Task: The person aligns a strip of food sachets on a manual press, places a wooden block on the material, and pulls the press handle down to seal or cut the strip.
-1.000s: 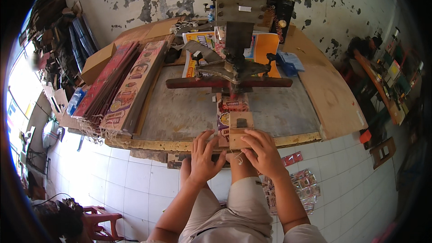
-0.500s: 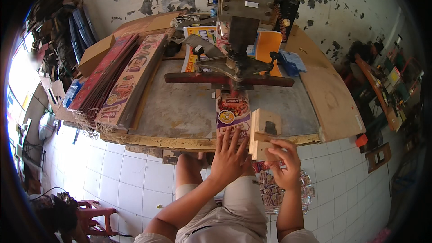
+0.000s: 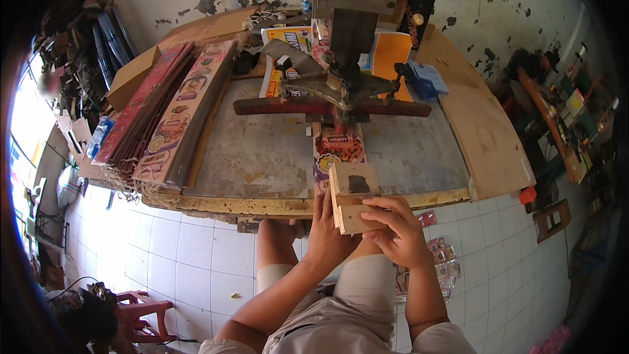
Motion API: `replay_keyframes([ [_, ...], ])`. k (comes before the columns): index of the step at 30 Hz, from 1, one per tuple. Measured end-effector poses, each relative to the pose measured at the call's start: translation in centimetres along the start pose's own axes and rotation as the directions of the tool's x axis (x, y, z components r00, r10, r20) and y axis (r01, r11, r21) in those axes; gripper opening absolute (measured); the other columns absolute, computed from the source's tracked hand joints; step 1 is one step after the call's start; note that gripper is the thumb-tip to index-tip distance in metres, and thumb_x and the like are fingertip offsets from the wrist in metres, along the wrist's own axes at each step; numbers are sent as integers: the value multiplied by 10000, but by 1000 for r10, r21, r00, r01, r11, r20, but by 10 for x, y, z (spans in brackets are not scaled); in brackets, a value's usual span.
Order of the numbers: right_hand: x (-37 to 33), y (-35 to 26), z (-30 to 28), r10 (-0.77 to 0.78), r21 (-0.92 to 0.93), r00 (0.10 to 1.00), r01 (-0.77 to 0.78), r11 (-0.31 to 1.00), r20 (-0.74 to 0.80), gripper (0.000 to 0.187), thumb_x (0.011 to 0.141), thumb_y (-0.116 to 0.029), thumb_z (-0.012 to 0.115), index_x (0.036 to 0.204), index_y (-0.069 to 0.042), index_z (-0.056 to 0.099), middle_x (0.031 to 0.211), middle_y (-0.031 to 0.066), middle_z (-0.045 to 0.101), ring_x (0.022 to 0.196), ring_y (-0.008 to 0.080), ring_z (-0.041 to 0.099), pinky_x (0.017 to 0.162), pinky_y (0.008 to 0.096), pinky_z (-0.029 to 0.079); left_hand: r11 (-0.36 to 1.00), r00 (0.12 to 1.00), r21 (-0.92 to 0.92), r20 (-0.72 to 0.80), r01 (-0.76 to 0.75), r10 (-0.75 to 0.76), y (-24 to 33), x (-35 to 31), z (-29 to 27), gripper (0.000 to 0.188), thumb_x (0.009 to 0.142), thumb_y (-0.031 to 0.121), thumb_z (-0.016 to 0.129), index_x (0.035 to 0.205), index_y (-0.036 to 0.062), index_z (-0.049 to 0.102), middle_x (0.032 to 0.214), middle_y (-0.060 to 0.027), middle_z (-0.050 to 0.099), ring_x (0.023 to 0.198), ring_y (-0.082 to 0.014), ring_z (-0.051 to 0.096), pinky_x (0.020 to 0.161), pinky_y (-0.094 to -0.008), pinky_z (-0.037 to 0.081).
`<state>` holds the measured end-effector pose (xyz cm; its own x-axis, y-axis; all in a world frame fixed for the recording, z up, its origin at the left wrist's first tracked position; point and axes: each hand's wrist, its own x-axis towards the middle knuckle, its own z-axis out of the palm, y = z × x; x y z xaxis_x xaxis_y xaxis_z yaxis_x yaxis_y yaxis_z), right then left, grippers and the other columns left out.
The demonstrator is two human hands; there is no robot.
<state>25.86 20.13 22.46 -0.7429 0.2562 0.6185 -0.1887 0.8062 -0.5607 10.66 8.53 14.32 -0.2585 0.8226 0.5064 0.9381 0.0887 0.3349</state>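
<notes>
A light wooden block (image 3: 359, 217), stepped and with a dark patch on its upper part, is gripped between the thumb and fingers of my right hand (image 3: 401, 233). It stands over the near end of a printed packaging strip (image 3: 342, 144) in purple, red and cream, which runs back under the press. My left hand (image 3: 327, 236) lies on the strip's near end at the table edge, its visible fingers stretched forward; the block hides the others. Just beyond the strip's visible part, the dark metal press (image 3: 341, 88) spans the table with a long red bar (image 3: 275, 106).
Stacks of long printed strips (image 3: 187, 115) lie on the left of the grey tabletop (image 3: 255, 151). A brown board (image 3: 485, 131) covers its right side, beside a blue plastic item (image 3: 426, 80). Printed packets (image 3: 445, 269) lie on the tiled floor near my right leg. A red stool (image 3: 141, 314) stands lower left.
My right hand has brought the wooden block leftward, over the near end of the strip and partly across my left hand. The left hand stays nearly in place.
</notes>
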Motion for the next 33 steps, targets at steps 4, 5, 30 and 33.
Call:
replay_keyframes([
  [4, 9, 2, -1, 53, -4, 998, -52, 999, 28, 455, 856, -131, 918, 1279, -70, 764, 1386, 120, 700, 1263, 330, 677, 1003, 437, 582, 999, 999, 13, -13, -45, 46, -3, -1, 4, 738, 941, 426, 780, 1578, 117, 571, 1611, -236, 527, 1495, -518, 459, 1286, -700, 302],
  [5, 11, 2, -1, 73, -8, 997, -73, 997, 35, 437, 855, -136, 921, 1258, -61, 770, 1384, 120, 707, 1254, 327, 680, 999, 433, 578, 1000, 1000, -4, -6, -30, 30, -2, -1, 4, 726, 942, 411, 775, 1572, 110, 574, 1604, -237, 532, 1490, -518, 465, 1282, -699, 307],
  [30, 92, 112, 40, 93, -105, 994, -87, 991, 53, 370, 932, -62, 827, 1286, -64, 719, 1392, 110, 672, 1297, 358, 653, 1062, 461, 561, 997, 997, 58, 58, 48, -52, 6, 7, -4, 672, 974, 370, 736, 1576, 112, 586, 1711, -241, 422, 1597, -500, 352, 1272, -675, 292],
  [33, 90, 111, 41, 92, -102, 994, -86, 991, 52, 369, 936, -64, 821, 1289, -63, 716, 1402, 107, 665, 1299, 360, 652, 1062, 469, 568, 997, 996, 63, 73, 54, -59, 6, 7, -5, 681, 965, 364, 745, 1582, 123, 585, 1714, -235, 421, 1599, -494, 352, 1274, -676, 289],
])
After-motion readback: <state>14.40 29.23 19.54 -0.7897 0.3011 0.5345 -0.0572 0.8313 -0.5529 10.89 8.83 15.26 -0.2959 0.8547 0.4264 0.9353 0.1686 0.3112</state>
